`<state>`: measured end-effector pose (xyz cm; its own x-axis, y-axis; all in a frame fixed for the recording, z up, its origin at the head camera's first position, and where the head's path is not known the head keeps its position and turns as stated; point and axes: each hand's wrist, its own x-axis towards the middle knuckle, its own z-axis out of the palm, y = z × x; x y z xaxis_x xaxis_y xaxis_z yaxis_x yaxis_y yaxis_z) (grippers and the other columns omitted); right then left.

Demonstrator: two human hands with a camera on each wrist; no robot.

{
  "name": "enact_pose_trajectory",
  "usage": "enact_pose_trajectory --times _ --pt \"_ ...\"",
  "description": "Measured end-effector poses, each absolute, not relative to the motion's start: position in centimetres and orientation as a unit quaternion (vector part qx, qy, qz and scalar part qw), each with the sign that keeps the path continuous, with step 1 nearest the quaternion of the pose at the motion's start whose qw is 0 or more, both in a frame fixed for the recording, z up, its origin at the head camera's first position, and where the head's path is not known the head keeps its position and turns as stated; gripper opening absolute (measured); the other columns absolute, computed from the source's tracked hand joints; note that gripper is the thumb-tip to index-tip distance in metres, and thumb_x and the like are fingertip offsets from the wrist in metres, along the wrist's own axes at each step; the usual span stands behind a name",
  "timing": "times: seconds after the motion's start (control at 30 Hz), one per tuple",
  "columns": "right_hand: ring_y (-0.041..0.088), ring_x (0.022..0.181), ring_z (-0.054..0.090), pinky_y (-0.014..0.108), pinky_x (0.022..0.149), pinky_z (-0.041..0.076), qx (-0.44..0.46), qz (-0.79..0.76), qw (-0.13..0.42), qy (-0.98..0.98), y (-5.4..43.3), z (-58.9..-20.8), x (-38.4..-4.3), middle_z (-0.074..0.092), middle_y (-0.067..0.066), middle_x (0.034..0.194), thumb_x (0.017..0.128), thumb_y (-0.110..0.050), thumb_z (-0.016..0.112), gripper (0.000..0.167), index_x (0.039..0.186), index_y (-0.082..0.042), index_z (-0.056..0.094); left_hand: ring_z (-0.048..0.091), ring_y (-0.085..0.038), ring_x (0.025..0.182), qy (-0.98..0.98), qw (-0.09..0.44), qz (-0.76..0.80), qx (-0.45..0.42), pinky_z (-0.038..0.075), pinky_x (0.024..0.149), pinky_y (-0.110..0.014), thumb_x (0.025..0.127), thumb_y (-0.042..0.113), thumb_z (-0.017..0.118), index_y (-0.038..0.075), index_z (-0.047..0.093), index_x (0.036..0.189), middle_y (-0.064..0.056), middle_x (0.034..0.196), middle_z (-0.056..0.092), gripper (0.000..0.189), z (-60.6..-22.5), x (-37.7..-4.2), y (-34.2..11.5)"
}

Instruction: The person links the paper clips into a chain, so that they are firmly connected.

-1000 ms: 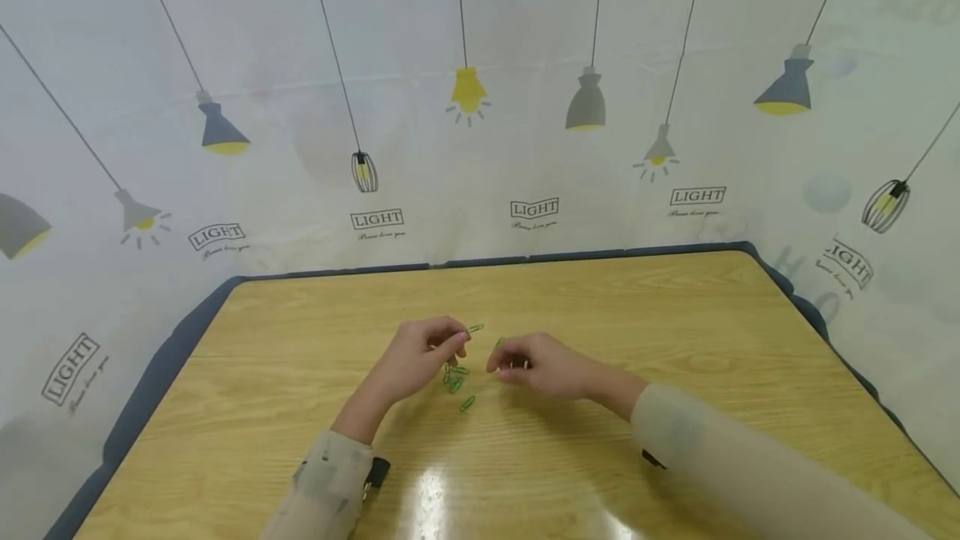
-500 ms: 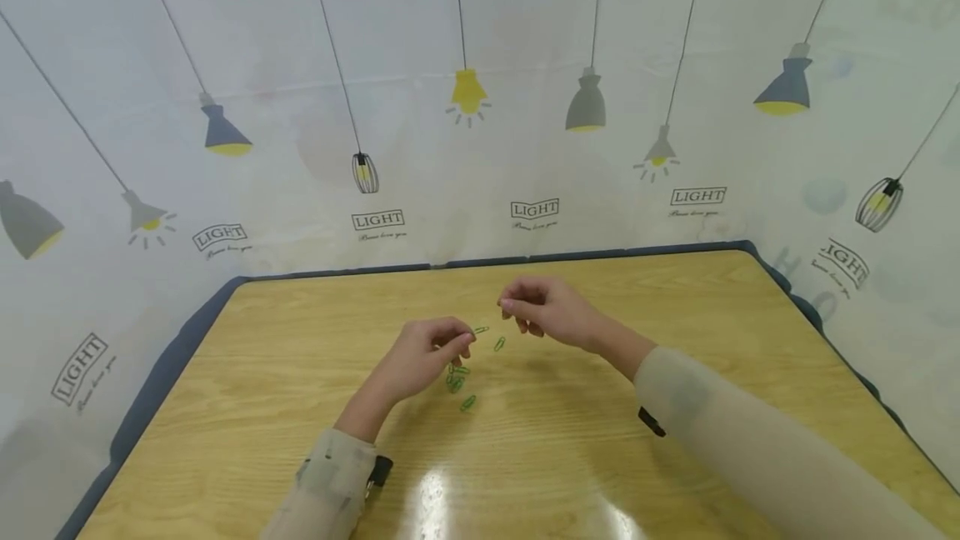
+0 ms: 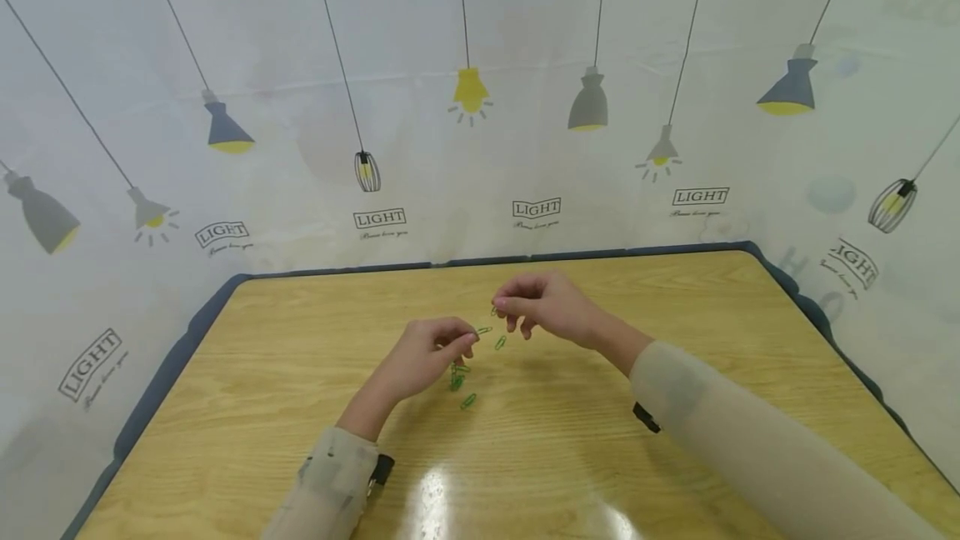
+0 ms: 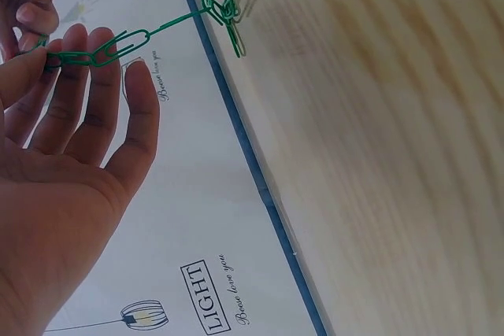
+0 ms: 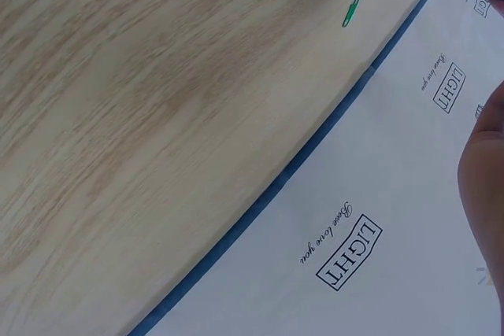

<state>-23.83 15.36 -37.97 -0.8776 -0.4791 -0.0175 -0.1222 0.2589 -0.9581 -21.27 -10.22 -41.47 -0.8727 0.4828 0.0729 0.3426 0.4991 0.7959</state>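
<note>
Above the counter, the left hand pinches a green paper-clip chain, its end clip pointing right and slightly far, toward another paper clip just beyond, pinched in the right hand.

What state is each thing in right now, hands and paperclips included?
Chain of green wire paperclips: linked, hanging from the bare left hand; contact with the wood-grain table unclear.
Left hand: pinching the chain's upper end.
Bare right hand: pinching one green wire paperclip.
Farther loose green wire paperclip: lying on the table.
Nearer loose green wire paperclip: lying on the table.
</note>
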Motion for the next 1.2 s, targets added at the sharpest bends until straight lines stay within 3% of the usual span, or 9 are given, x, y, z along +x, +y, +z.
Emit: enact_pose_trajectory --times 0.1,0.23,0.4,0.6,0.77,0.97,1.2 --pt "0.019 0.084 0.067 0.033 0.067 0.060 -0.204 -0.568 0.156 0.782 15.1 -37.9 -23.8 0.071 0.006 0.098 0.110 -0.022 0.062 0.025 0.120 -0.001 0.070 0.073 -0.023 0.087 0.863 0.081 0.439 0.239 0.059 0.074 -0.029 0.111 0.025 0.060 0.009 0.076 0.118 -0.012 0.101 0.078 0.023 -41.4 -21.3 -10.2" --pt "0.015 0.074 0.063 0.027 0.056 0.054 -0.207 -0.569 0.166 0.779 14.9 -37.9 -23.9 0.073 0.013 0.106 0.114 -0.021 0.053 0.027 0.122 0.002 0.063 0.073 -0.023 0.087 0.863 0.081 0.437 0.239 0.058 0.074 -0.029 0.111 0.025 0.060 0.012 0.077 0.117 -0.015 0.102 0.078 0.022 -41.4 -21.2 -10.2" --pt "0.015 0.059 0.056 0.026 0.047 0.044 -0.207 -0.588 0.194 0.758 14.8 -37.9 -23.8 0.072 0.014 0.095 0.116 -0.020 0.045 0.026 0.125 0.004 0.051 0.073 -0.025 0.086 0.863 0.084 0.438 0.237 0.058 0.072 -0.029 0.111 0.026 0.060 0.010 0.076 0.118 -0.018 0.103 0.077 0.023 -41.4 -21.2 -10.2" --pt "0.022 0.067 0.063 0.028 0.051 0.048 -0.211 -0.589 0.209 0.752 14.8 -37.9 -23.8 0.071 0.007 0.095 0.118 -0.020 0.040 0.020 0.121 -0.001 0.046 0.073 -0.026 0.087 0.862 0.087 0.439 0.239 0.058 0.072 -0.030 0.111 0.027 0.060 0.006 0.076 0.120 -0.017 0.102 0.077 0.027 -41.5 -21.4 -10.1" --pt "0.020 0.066 0.055 0.029 0.054 0.047 -0.217 -0.565 0.192 0.772 14.5 -37.8 -23.9 0.062 0.009 0.091 0.117 -0.016 0.041 0.017 0.124 -0.002 0.047 0.074 -0.028 0.087 0.861 0.086 0.439 0.240 0.059 0.074 -0.030 0.111 0.026 0.060 0.007 0.076 0.120 -0.016 0.101 0.077 0.027 -41.4 -21.5 -10.2" --pt "0.017 0.058 0.049 0.027 0.054 0.045 -0.252 -0.479 0.141 0.829 14.1 -38.0 -24.0 0.057 0.004 0.076 0.115 -0.011 0.045 0.025 0.127 -0.004 0.065 0.074 -0.030 0.089 0.859 0.089 0.442 0.243 0.060 0.075 -0.031 0.111 0.026 0.059 0.011 0.076 0.119 -0.017 0.102 0.077 0.024 -41.5 -21.7 -10.3" --pt "0.023 0.069 0.067 0.030 0.060 0.056 -0.240 -0.465 0.116 0.844 14.0 -38.5 -24.2 0.075 0.009 0.092 0.107 -0.010 0.064 0.020 0.121 -0.003 0.076 0.074 -0.031 0.088 0.853 0.098 0.443 0.259 0.059 0.074 -0.031 0.111 0.024 0.059 0.004 0.075 0.121 -0.018 0.102 0.077 0.027 -41.7 -21.8 -10.4"
